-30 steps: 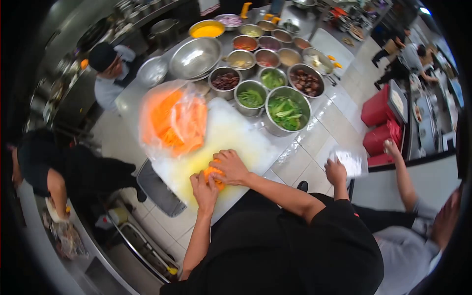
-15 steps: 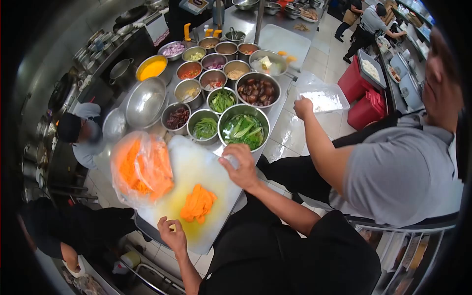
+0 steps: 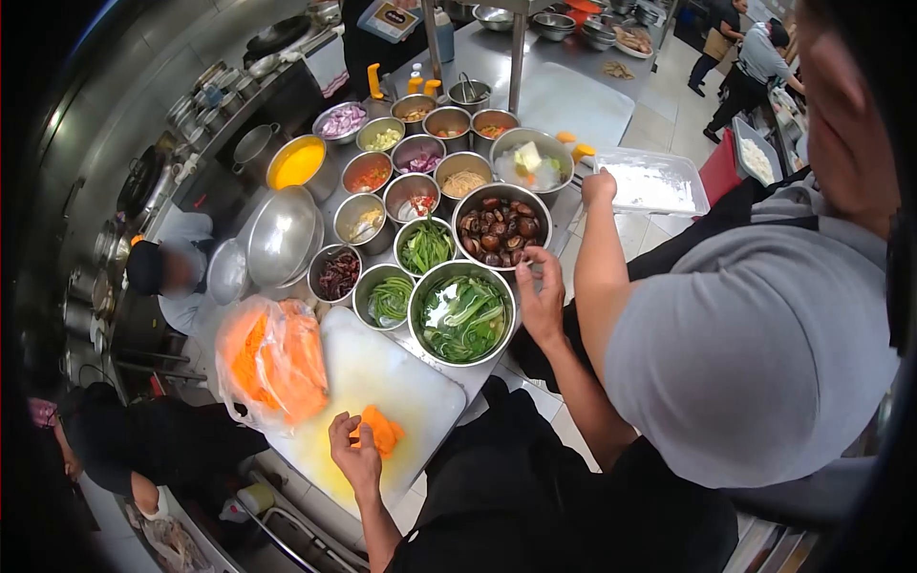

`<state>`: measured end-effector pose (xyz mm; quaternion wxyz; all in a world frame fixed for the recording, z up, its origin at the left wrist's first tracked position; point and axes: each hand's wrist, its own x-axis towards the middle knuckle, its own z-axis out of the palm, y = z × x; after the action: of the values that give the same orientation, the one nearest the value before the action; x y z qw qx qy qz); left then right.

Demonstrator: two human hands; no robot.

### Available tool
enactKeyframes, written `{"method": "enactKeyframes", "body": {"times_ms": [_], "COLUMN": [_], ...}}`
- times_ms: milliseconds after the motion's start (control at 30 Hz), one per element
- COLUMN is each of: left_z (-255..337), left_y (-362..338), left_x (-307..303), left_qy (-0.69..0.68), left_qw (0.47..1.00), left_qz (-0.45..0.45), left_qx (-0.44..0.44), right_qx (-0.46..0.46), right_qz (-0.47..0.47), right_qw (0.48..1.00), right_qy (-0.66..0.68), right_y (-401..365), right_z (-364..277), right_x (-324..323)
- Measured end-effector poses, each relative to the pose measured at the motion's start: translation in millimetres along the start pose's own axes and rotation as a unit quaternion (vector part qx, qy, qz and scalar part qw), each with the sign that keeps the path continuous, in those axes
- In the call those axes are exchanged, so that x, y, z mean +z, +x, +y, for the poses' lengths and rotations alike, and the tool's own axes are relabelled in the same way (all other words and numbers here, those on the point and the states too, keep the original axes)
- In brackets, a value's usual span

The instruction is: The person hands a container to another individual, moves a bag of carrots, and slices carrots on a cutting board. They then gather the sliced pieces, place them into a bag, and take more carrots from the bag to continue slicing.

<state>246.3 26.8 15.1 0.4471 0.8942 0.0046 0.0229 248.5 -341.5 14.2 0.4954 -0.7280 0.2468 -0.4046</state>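
My left hand [image 3: 356, 451] hovers at the near edge of the white cutting board [image 3: 382, 361], its curled fingers in front of a small orange pile [image 3: 384, 432]. Nothing shows between those fingers. My right hand [image 3: 541, 291] is raised with fingers bent and apart beside the pot of dark brown pieces [image 3: 498, 232], close to its rim. Left of it is the pot of leafy greens in liquid [image 3: 465, 320]. A clear plastic bag of orange food [image 3: 272, 358] lies on the board's left side.
Several metal pots of chopped food stand behind the board. At the right, a co-worker in grey [image 3: 745, 353] leans close, with a hand on a clear tray of white contents [image 3: 654, 183]. Another person [image 3: 172, 272] stands at the left. Large metal bowls [image 3: 285, 236] sit at the table's left.
My right hand has moved from above the board to beside the brown pieces' pot. My left hand is nearer the orange pile. The co-worker has leaned in, and the tray is closer to the table.
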Motion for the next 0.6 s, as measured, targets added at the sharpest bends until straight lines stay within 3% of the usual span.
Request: {"method": "enactKeyframes", "body": {"times_ms": [200, 267, 367, 533, 600], "left_z": [0, -4, -4, 11, 12], "left_y": [-6, -7, -11, -9, -10], "left_x": [14, 18, 19, 10, 7], "left_qy": [-0.030, -0.056, -0.063, -0.047, -0.041], "left_qw": [1.000, 0.995, 0.995, 0.995, 0.996], "left_qz": [-0.004, 0.015, 0.052, 0.052, 0.037], "left_qx": [-0.009, -0.078, -0.059, -0.075, -0.064], "right_qx": [0.032, 0.028, 0.011, 0.125, 0.143], "right_qz": [0.026, 0.085, 0.141, 0.203, 0.145], "right_qw": [0.998, 0.994, 0.989, 0.971, 0.978], "right_qy": [-0.037, -0.057, -0.052, -0.026, -0.046], "right_y": [54, 82, 131, 239, 280], "right_z": [41, 60, 79, 189, 229], "right_x": [-21, -29, -42, -38, -36]}}
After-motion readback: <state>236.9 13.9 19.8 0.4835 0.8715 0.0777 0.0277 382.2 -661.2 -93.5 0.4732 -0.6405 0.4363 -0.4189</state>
